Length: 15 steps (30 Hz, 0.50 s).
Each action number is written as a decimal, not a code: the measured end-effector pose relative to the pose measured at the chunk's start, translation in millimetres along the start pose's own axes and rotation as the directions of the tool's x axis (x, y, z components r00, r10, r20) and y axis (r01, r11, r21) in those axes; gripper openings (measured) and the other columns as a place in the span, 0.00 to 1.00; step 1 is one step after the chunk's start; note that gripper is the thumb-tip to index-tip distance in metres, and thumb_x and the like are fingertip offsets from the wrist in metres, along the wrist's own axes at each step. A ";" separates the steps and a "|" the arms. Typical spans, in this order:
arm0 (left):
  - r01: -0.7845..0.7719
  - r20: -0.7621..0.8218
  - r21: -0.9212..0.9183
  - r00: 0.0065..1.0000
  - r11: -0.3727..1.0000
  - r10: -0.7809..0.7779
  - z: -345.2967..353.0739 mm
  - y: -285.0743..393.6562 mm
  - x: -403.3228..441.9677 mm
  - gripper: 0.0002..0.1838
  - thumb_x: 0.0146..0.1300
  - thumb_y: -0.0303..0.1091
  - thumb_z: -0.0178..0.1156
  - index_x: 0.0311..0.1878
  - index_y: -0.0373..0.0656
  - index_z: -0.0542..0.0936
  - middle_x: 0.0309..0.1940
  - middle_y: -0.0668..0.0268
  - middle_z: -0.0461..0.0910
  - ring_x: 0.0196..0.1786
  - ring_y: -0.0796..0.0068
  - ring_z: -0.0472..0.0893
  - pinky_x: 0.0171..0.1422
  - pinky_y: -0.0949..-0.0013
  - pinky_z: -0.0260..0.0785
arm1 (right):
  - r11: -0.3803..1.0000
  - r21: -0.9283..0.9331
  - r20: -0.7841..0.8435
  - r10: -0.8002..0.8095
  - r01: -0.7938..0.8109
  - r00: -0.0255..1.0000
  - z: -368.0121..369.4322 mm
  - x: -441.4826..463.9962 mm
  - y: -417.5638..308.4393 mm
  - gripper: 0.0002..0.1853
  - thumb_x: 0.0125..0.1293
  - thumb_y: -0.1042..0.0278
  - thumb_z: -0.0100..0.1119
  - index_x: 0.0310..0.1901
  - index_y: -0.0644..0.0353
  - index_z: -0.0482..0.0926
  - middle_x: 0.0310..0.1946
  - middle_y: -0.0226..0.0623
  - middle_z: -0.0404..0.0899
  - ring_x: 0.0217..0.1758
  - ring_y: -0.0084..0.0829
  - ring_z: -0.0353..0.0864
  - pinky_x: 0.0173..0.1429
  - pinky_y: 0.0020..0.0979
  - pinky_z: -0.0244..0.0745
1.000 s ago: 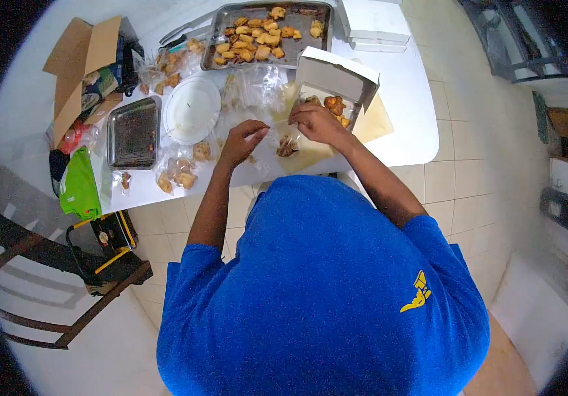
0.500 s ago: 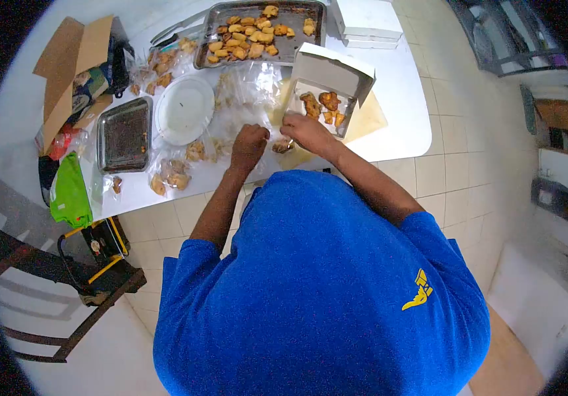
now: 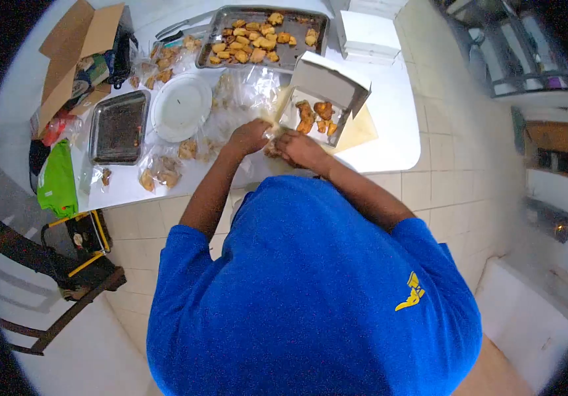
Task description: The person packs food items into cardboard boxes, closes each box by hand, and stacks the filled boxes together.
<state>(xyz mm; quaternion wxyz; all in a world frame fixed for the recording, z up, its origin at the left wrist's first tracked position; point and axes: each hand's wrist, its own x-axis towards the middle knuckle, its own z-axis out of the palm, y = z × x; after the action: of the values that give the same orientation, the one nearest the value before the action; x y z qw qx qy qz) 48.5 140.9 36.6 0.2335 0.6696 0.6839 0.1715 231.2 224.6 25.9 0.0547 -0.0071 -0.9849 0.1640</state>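
My left hand (image 3: 251, 136) is closed at the top of a small clear plastic bag (image 3: 272, 132). Close beside it, my right hand (image 3: 299, 149) has its fingers bent round the same bag, over brown food pieces (image 3: 272, 151) partly hidden below. Just beyond my right hand, an open white box (image 3: 330, 76) holds several browned food pieces (image 3: 305, 117) and stands on a yellowish sheet (image 3: 360, 134). Loose clear plastic bags (image 3: 257, 86) lie past my left hand.
A large tray (image 3: 208, 41) of food pieces is at the back, near stacked white boxes (image 3: 369, 33). To the left are a white plate (image 3: 181, 107), an empty dark tray (image 3: 119, 129), bagged food (image 3: 160, 173), a green cloth (image 3: 58, 178) and a cardboard box (image 3: 66, 49).
Both hands have come closer together. My right hand has moved from the box's near edge down to the bag with the brown pieces.
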 end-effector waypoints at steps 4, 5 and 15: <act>0.089 0.228 0.155 0.966 0.984 -0.123 -8.8 1.7 12.4 0.10 0.53 0.40 0.62 0.37 0.47 0.79 0.36 0.58 0.80 0.46 0.57 0.79 0.48 0.56 0.72 | 0.999 0.051 -0.080 0.002 0.002 0.997 -9.6 -2.1 -1.1 0.13 0.60 0.62 0.55 0.42 0.60 0.77 0.35 0.42 0.78 0.40 0.41 0.80 0.46 0.40 0.78; 0.089 0.202 0.173 0.972 0.981 -0.123 -10.4 6.6 11.2 0.10 0.53 0.40 0.62 0.36 0.46 0.79 0.36 0.59 0.80 0.46 0.57 0.79 0.47 0.56 0.72 | 0.993 0.114 -0.125 0.047 -0.033 0.991 -19.2 -1.8 -5.2 0.12 0.59 0.63 0.56 0.41 0.60 0.77 0.35 0.41 0.77 0.40 0.42 0.79 0.46 0.41 0.78; -0.054 -0.413 0.337 0.889 0.940 0.199 11.7 41.0 -46.8 0.05 0.47 0.32 0.62 0.27 0.46 0.75 0.33 0.68 0.73 0.40 0.62 0.72 0.40 0.59 0.65 | 0.923 0.310 0.099 0.207 -0.227 0.973 -16.6 9.6 -3.4 0.15 0.58 0.67 0.56 0.45 0.66 0.75 0.40 0.53 0.76 0.47 0.50 0.76 0.51 0.43 0.74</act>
<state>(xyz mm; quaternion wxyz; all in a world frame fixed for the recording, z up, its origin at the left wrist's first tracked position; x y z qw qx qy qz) 88.9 95.2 53.5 -0.0497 0.6854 0.6918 0.2217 223.5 227.0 43.6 0.0051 -0.1018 -0.9397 0.3265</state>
